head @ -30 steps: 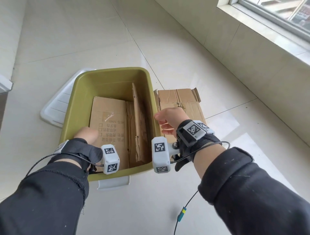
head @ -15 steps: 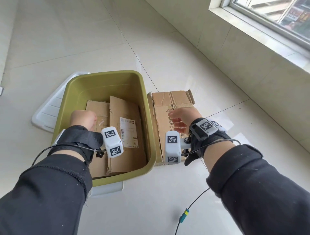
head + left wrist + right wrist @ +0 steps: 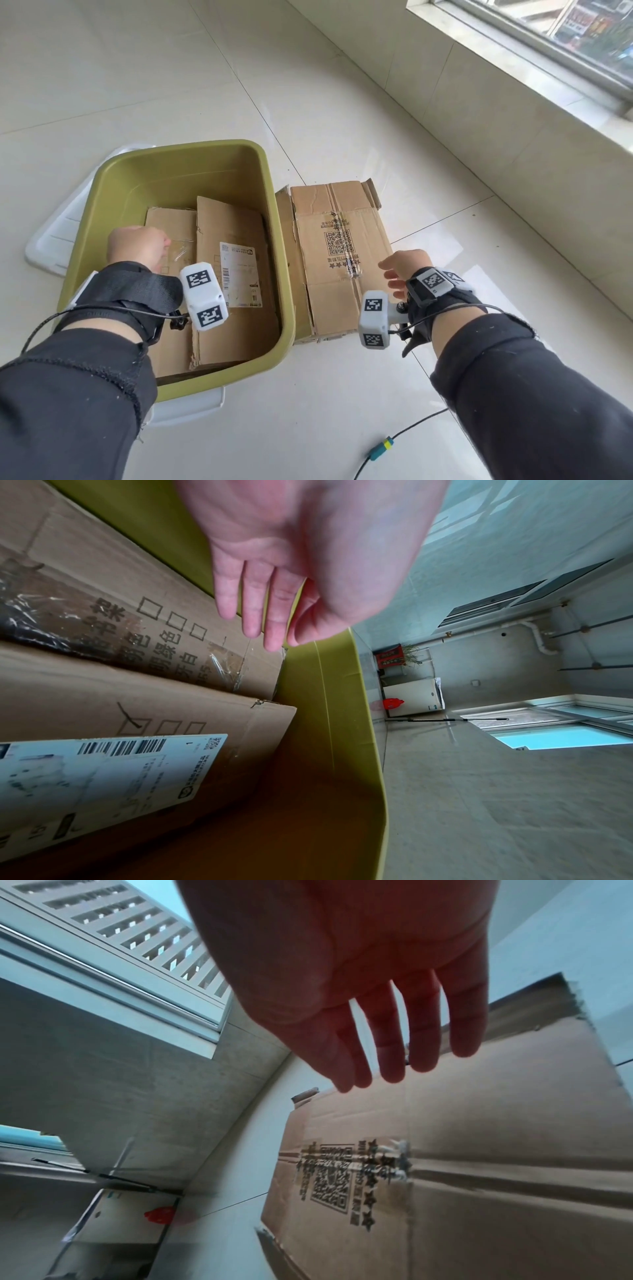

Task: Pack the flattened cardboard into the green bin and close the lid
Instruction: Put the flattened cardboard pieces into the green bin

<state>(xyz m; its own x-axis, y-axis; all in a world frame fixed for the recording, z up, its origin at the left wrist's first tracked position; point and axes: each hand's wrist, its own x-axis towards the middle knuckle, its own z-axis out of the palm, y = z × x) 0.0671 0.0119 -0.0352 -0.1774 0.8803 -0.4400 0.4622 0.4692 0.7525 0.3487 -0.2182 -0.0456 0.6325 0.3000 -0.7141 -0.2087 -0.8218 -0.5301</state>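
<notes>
The green bin [image 3: 102, 192] stands open on the floor with flattened cardboard sheets [image 3: 236, 260] lying inside, one with a white shipping label. My left hand [image 3: 137, 245] hovers over the bin's left part, fingers straight and holding nothing [image 3: 260, 615]. A stack of flattened cardboard [image 3: 337, 253] with a printed QR code lies on the floor right of the bin. My right hand [image 3: 399, 270] hangs just above that stack's right side, fingers [image 3: 390, 1056] spread and relaxed, not touching it. The white lid [image 3: 51, 240] lies on the floor, partly under the bin's left side.
Tiled floor surrounds the bin. A low wall with a window sill [image 3: 513, 51] runs along the right. A cable with a teal and yellow connector [image 3: 380, 450] trails on the floor near my right arm. A white latch [image 3: 188, 404] sticks out at the bin's near edge.
The upright cardboard sheet in the bin now lies flat. My right hand has moved right from the bin's rim to above the floor stack. My left hand has lifted slightly.
</notes>
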